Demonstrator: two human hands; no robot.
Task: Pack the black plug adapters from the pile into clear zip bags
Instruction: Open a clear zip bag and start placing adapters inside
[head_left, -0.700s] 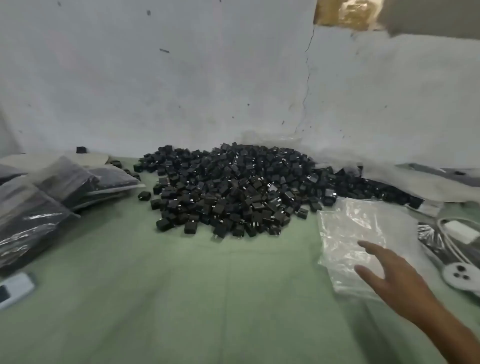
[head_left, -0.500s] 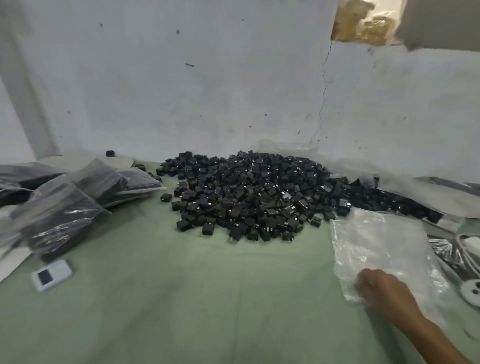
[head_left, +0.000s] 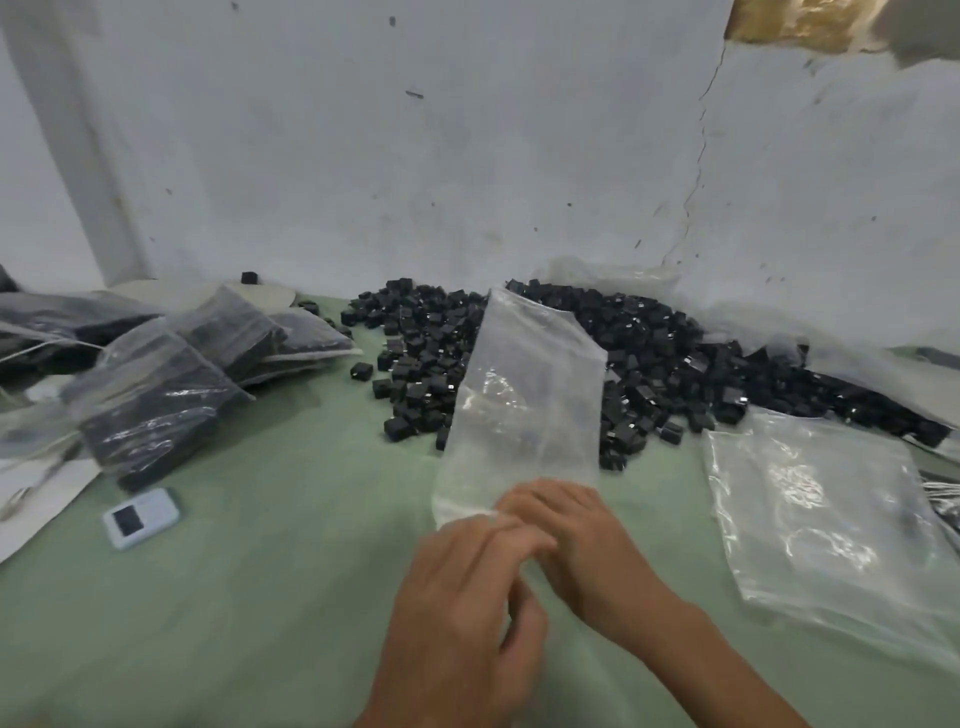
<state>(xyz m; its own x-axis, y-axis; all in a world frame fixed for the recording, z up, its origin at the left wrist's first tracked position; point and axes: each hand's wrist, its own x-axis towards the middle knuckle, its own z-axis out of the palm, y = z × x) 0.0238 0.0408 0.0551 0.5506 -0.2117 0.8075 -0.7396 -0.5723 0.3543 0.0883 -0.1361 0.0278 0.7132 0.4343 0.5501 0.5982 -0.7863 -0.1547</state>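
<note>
Head camera looks down on a table with a green cloth (head_left: 234, 623), and I see both hands meeting low in the middle of the view. The left hand (head_left: 467, 587) has its fingers curled onto the near end of one clear bag (head_left: 524, 405), with the thumb below; the right hand (head_left: 576, 540) is touching the left, its fingers bent over the same edge; so both hands grip the bag, though the knuckles hide the exact pinch.

The bag looks empty; its long axis runs away from the hands toward the pile (head_left: 665, 364) of black plug adapters, which lies against the wall. The far end of the bag covers the front middle of the pile; whether it rests on the adapters or hangs above them, I cannot tell. Which end has the zip I cannot tell either; I judge it is the near one, because both hands work there.

The pile is straight ahead and spreads more to the right; so I judge the right hand has the shorter reach to it, while the left can keep the mouth open.

A stack of empty bags (head_left: 810, 509) lies right of the hands; filled bags (head_left: 156, 405) lie at the left, and a small white device (head_left: 140, 518) is near them.
</note>
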